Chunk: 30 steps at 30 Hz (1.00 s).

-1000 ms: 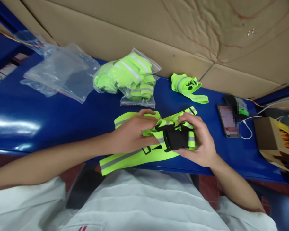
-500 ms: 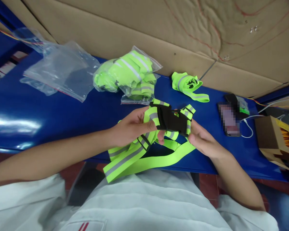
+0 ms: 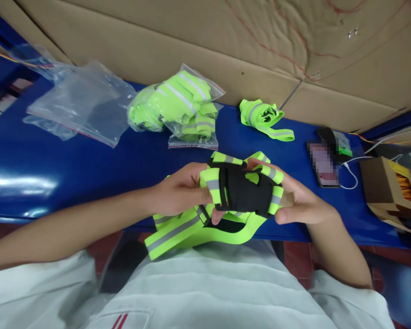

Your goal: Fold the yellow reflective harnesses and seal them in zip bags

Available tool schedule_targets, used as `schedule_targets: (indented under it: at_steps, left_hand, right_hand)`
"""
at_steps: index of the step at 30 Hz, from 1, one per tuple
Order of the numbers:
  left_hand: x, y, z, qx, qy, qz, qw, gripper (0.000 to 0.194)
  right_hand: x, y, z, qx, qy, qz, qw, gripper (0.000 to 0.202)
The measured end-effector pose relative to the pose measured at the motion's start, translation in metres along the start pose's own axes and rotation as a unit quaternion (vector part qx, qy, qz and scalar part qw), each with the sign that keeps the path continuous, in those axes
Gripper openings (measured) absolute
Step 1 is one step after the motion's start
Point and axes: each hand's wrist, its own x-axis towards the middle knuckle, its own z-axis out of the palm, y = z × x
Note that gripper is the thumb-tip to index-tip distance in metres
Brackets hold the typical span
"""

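A neon-green reflective belt (image 3: 174, 235) with grey stripes is bunched between my hands, close in front of my body. Its wide black buckle (image 3: 245, 189) faces up. My left hand (image 3: 181, 192) grips the webbing at the buckle's left end, thumb on top, with a fingertip showing below. On the other side, my right hand (image 3: 301, 203) supports the belt at the buckle's right end; its fingers go behind the webbing and are partly hidden, and the thumb is near the lower corner. A black strap slider (image 3: 202, 214) sits below my left hand, and a loop of webbing hangs lower.
On the blue table (image 3: 99, 169) lie clear plastic bags (image 3: 85, 100), bagged green belts (image 3: 178, 100) and a loose coiled belt (image 3: 263, 119). Right of these are a phone (image 3: 324, 164) with a white cable and an open cardboard box (image 3: 380, 183). A cardboard-covered wall (image 3: 192, 41) stands behind.
The buckle has come lower and looks larger, facing me more squarely. My right hand has shifted slightly right and down, its fingers now further behind the webbing. The view has shifted slightly.
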Motion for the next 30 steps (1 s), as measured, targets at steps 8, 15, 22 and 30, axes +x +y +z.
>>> schedule_targets:
  at_steps: [8, 15, 22, 30]
  left_hand:
    - [0.000, -0.006, -0.004, -0.008, 0.054, 0.071, 0.996, 0.038]
    - [0.005, -0.004, 0.002, -0.027, 0.237, 0.059, 0.969, 0.039]
    - [0.018, -0.007, 0.007, -0.073, 0.352, 0.040, 0.932, 0.033]
    - [0.026, -0.021, 0.009, -0.055, 0.317, 0.012, 0.947, 0.039]
  right_hand:
    - [0.028, -0.008, -0.005, -0.019, -0.064, -0.051, 0.996, 0.044]
    - [0.047, -0.011, 0.024, -0.108, 0.271, -0.035, 0.956, 0.042]
    - [0.047, 0.004, 0.017, 0.050, 0.121, 0.002, 0.991, 0.071]
    - [0.055, 0.019, 0.018, 0.223, 0.191, 0.028, 0.955, 0.044]
